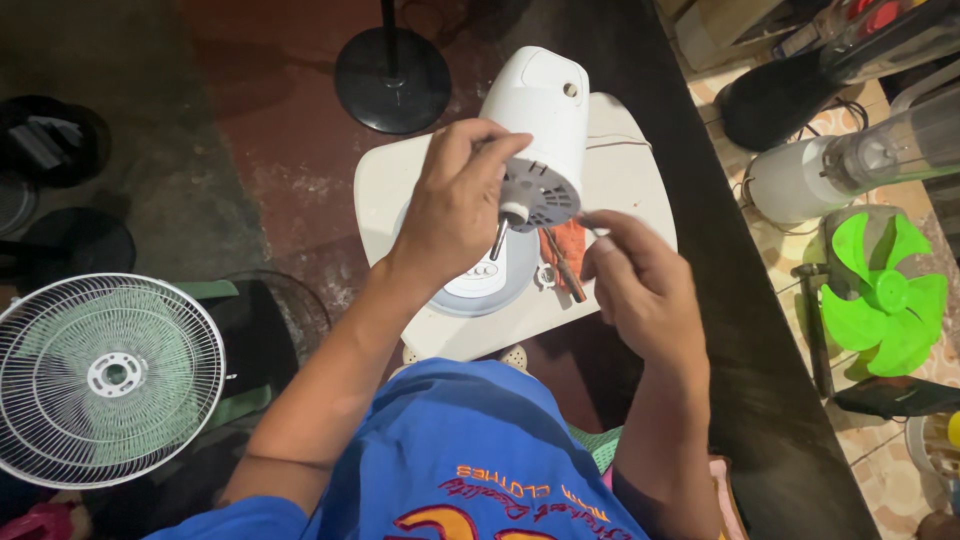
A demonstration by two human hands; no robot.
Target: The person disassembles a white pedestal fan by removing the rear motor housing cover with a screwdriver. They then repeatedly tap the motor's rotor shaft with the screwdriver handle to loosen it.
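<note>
I count one white fan motor housing [540, 110], standing tilted over one white plastic stool [620, 190], and my left hand [455, 205] is closed around its vented front end, fingers wrapped over the grille beside the single metal shaft [499, 238] that pokes out below. My right hand [640, 285] hovers just beside it, thumb and forefinger pinched together on something too small for me to make out. On the stool lie one round fan base plate [490, 285], one screwdriver [566, 268] and one orange-handled tool [572, 240], partly hidden by my fingers. To my left sits one white wire fan guard [108, 378]; to my right one green fan blade [885, 300] with three lobes showing. One black round stand base [392, 65] is cut off at the top edge.
</note>
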